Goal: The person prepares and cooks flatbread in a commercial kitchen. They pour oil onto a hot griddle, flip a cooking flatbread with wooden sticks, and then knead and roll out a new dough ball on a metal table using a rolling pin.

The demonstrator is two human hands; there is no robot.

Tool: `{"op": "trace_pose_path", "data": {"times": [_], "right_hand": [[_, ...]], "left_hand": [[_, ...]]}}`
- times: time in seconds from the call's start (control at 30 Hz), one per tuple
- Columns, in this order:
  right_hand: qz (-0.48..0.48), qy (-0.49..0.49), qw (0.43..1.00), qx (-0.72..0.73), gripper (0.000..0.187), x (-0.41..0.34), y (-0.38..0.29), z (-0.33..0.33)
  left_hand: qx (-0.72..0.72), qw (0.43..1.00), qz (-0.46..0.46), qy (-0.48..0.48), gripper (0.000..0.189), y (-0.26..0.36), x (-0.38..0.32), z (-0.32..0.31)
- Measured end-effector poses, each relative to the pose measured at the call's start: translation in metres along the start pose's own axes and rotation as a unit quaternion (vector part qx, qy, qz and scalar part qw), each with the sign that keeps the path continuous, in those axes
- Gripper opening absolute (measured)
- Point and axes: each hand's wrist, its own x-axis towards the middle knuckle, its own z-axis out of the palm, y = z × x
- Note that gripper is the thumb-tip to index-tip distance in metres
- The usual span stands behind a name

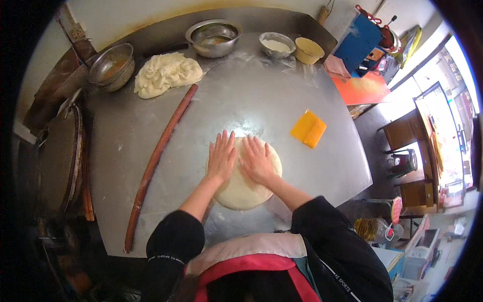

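Both palms rest flat on a round, flattened disc of dough [243, 196] on the metal worktop [241, 90]. My left hand [222, 156] covers the disc's left edge, its fingers pointing away from me and slightly spread. Over the upper right part lies my right hand [257, 160], fingers also apart. Neither hand grips anything. To the left, a long reddish wooden rolling pin [160, 166] lies slanted across the worktop. An orange-yellow plastic dough scraper [308, 129] lies to the right of the disc.
A large lump of dough [166, 74] sits at the back left, between two metal bowls, one left [112, 68] and one behind [214, 37]. Back right stand a bowl of white flour [277, 45] and a yellowish bowl [309, 51]. A round griddle [62, 158] is left of the worktop.
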Motion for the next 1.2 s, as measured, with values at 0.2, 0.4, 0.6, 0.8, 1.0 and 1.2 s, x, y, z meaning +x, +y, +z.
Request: {"op": "trace_pose_path", "data": {"times": [0.2,0.4,0.6,0.8,1.0,1.2], "right_hand": [[-0.088,-0.093,0.958,0.257,0.057,-0.031,0.019,-0.022],[-0.047,0.107,0.972,0.203,0.045,0.083,0.151,-0.060],[-0.041,0.167,0.985,0.003,0.056,0.260,0.236,-0.073],[0.009,0.172,0.977,-0.125,0.048,0.364,0.262,-0.072],[0.028,-0.095,0.995,0.011,0.056,0.367,0.257,-0.099],[0.020,-0.141,0.987,-0.073,0.084,0.386,0.254,-0.102]], "left_hand": [[0.049,0.997,0.045,0.046,0.061,0.067,-0.027,0.026],[0.245,0.967,0.018,-0.064,0.062,0.073,-0.019,0.052],[0.273,0.957,-0.010,-0.096,0.059,0.077,-0.012,0.049],[0.287,0.951,-0.033,-0.108,0.058,0.070,-0.007,0.051],[0.278,0.956,-0.038,-0.087,0.058,0.067,-0.008,0.060],[0.289,0.951,-0.042,-0.099,0.055,0.070,-0.002,0.056]]}}
